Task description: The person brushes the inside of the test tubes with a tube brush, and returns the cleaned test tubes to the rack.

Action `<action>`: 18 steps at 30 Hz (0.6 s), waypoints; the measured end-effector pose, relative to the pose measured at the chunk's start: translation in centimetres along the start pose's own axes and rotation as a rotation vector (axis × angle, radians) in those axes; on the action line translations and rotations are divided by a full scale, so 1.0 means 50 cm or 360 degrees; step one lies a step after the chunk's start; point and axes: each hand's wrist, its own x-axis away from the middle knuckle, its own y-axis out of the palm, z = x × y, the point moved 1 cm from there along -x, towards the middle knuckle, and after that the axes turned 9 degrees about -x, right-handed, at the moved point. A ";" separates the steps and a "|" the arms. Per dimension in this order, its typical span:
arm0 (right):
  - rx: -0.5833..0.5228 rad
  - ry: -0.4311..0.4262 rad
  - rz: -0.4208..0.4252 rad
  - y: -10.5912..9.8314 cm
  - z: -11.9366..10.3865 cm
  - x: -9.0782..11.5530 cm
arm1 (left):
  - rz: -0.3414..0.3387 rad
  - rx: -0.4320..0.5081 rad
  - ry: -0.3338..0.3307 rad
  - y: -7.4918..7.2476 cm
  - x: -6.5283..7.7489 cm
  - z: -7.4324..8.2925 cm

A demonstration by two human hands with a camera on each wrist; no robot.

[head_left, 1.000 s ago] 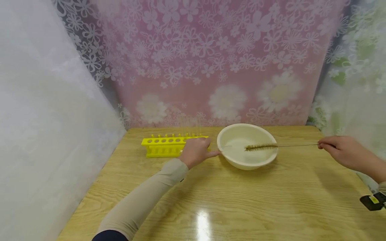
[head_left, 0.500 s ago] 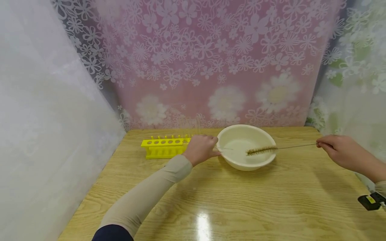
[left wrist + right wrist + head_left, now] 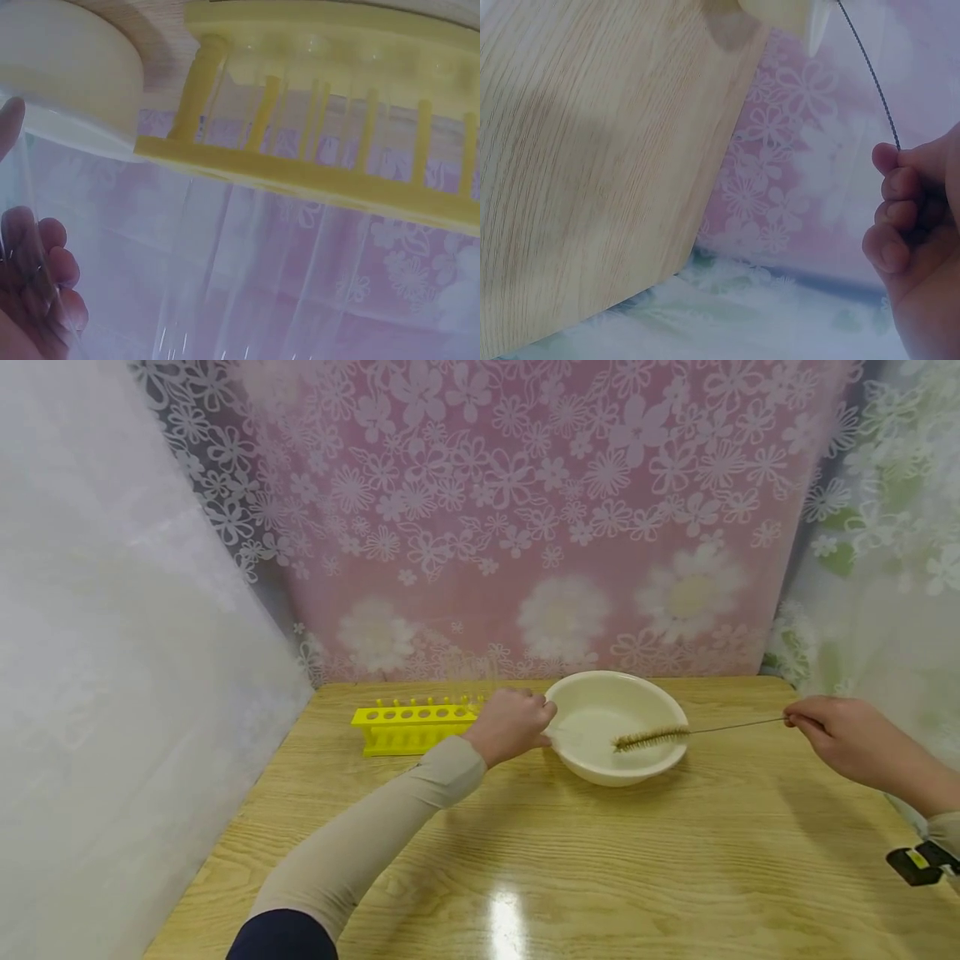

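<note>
My left hand (image 3: 512, 725) is at the left rim of the cream basin (image 3: 617, 777), with its fingers curled round a clear glass test tube (image 3: 24, 180). In the head view the tube's mouth end is faint against the basin. My right hand (image 3: 847, 737) pinches the twisted wire handle (image 3: 870, 69) of a test tube brush (image 3: 651, 738). The brush's tan bristles hang over the basin's right side, pointing left. Just left of the left hand stands a yellow test tube rack (image 3: 408, 720), its right end hidden by that hand.
Several clear test tubes (image 3: 247, 277) stand in the rack's right part. The wooden table (image 3: 600, 860) ends at a pink flowered curtain (image 3: 487, 527) behind, with pale sheets on both sides.
My left hand has moved right, from in front of the rack to the basin's left rim. The right hand and brush have shifted slightly left, the bristle tip a little lower.
</note>
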 end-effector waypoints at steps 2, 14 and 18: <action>0.0005 -0.0013 0.0005 0.002 0.000 -0.001 | -0.0025 -0.0008 0.0026 -0.001 -0.003 0.001; 0.0023 -0.0041 0.0005 0.006 -0.007 -0.008 | -0.0036 -0.0135 0.0157 -0.017 -0.014 0.001; 0.0021 -0.0041 0.0009 0.007 -0.008 -0.008 | -0.0065 -0.0155 0.0171 -0.012 -0.017 0.004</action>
